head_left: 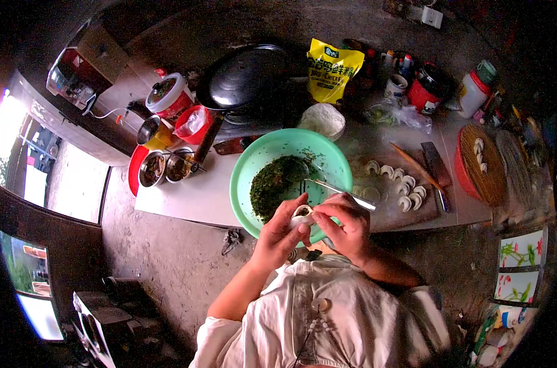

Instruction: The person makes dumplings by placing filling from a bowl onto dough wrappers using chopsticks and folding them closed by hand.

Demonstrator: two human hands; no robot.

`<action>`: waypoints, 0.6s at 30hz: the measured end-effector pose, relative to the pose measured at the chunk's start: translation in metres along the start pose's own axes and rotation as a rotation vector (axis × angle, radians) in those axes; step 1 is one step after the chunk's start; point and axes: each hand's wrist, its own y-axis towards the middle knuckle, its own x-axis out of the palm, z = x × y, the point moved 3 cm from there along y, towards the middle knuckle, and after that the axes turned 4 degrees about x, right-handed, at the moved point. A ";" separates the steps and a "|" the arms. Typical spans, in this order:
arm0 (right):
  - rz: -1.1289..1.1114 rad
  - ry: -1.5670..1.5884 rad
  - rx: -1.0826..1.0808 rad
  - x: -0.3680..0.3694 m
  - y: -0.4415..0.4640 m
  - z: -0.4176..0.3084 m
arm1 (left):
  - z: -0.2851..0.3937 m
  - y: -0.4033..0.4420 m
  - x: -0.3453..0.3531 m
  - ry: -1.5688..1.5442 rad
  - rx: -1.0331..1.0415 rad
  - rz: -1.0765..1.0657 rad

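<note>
One table (pixel 183 199) carries everything around the one green bowl (pixel 237 196), which contains a chopped green filling (pixel 269 190). Behind the bowl, to the left, sits one black lid (pixel 247 76); to its right lies one board (pixel 382 211). Farther right is one round tray (pixel 492 168) with about four dumplings. Directly behind the bowl stand one yellow bag (pixel 332 76) and, nearer, one dish of white powder (pixel 322 119). Two metal bowls (pixel 152 169) sit to its left. On the board, right of the bowl, are one cleaver (pixel 436 164), one rolling pin (pixel 415 162) and about eight dumplings (pixel 405 187). One spoon (pixel 340 188) leans out over the bowl's right rim.

At the bowl's near rim, the left hand (pixel 281 233) curls narrowly around one wrapper (pixel 301 218), its thumb and fingers on either side. The right hand (pixel 344 226) is nearly closed, fingertips pinching the wrapper's right edge.

The bowl's near rim reaches past the table's front edge. Bare tabletop lies left of the bowl, in front of the metal bowls; to the right, the board leaves little room beside it.
</note>
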 end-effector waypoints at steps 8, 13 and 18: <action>-0.061 -0.019 -0.042 -0.004 0.001 -0.003 | 0.004 0.002 0.005 0.112 0.023 -0.076; -0.055 -0.003 0.007 -0.009 0.003 -0.008 | 0.004 0.002 0.008 0.150 0.048 -0.133; -0.075 -0.083 -0.094 -0.013 0.002 -0.009 | 0.003 0.001 0.012 0.106 -0.029 -0.151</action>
